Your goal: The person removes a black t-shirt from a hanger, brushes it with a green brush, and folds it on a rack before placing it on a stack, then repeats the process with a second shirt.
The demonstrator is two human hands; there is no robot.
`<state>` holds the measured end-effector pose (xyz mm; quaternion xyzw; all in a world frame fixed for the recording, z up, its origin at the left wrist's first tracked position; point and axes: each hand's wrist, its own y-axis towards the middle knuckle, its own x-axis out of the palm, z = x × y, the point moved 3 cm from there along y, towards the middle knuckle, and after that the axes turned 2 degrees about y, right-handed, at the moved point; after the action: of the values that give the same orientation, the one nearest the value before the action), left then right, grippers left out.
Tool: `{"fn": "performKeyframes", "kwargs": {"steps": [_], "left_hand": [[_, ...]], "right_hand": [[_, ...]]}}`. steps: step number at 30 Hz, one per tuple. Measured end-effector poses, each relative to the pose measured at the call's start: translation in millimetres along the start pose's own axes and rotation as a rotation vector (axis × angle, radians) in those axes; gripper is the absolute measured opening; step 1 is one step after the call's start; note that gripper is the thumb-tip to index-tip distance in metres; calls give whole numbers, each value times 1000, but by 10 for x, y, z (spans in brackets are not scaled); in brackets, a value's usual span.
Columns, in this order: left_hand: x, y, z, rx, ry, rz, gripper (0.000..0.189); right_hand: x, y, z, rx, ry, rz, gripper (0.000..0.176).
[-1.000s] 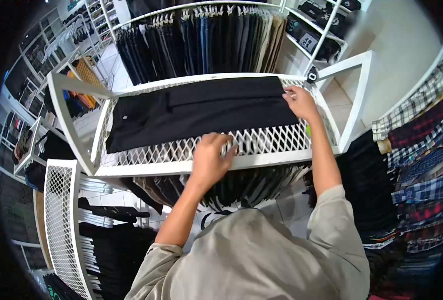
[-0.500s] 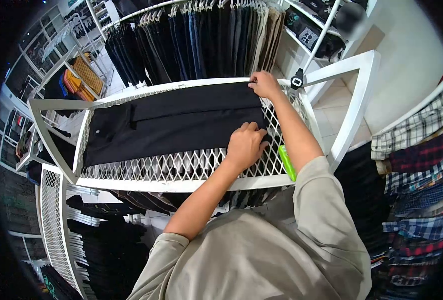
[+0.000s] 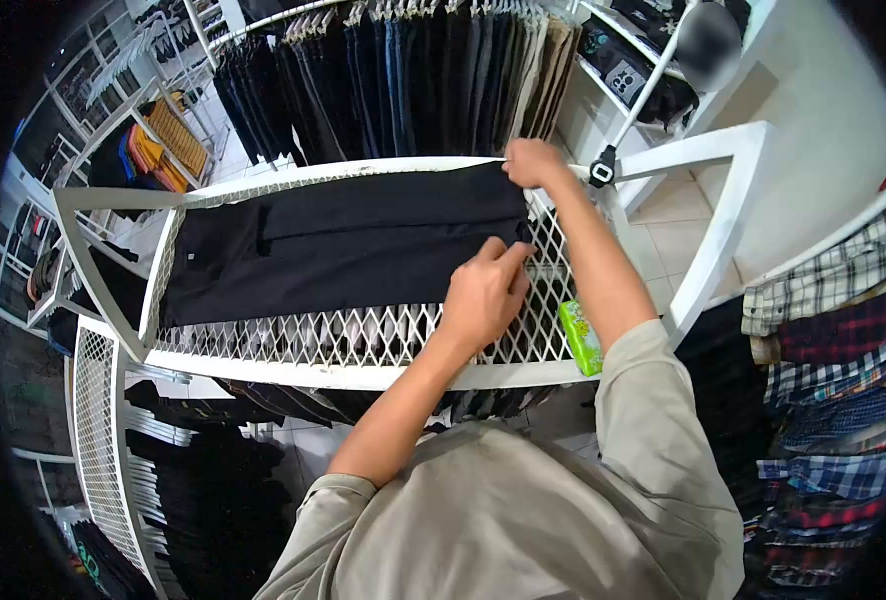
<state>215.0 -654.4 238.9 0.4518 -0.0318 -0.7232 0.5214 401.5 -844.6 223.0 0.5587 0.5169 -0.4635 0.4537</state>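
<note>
Across mid-frame, black garment (image 3: 363, 265): laid flat and lengthwise on a white mesh rack (image 3: 263, 370).
Tag (image 3: 191, 257): small, pale, at the garment's left end; too small to read.
Green pack (image 3: 580, 338): floral print, near the rack's right end; lettering not readable.
Watch (image 3: 602, 168): black, square-faced, just beyond the right wrist; display not readable.
Right hand (image 3: 534, 163): arm stretched up-frame, fingers pinching the garment's far right corner, slightly blurred.
Left hand (image 3: 485, 290): below it, fingers bent at the near right corner; cannot tell whether gripping.
</note>
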Motion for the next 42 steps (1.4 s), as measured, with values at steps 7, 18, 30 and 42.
{"fn": "performKeyframes", "kwargs": {"steps": [7, 18, 30, 42], "left_hand": [[-1248, -228, -449, -291, -326, 402, 11], [-3276, -1271, -1881, -580, -398, 882, 12], [-3924, -2081, -2607, -962, 407, 746, 25], [-3926, -2077, -2653, -828, 656, 546, 29]], "right_hand": [[-625, 471, -837, -195, 638, -235, 26], [-700, 1069, -3889, -620, 641, -411, 37], [1102, 1110, -5610, -773, 526, 9, 30], [1038, 967, -5460, -839, 705, 19, 30]]}}
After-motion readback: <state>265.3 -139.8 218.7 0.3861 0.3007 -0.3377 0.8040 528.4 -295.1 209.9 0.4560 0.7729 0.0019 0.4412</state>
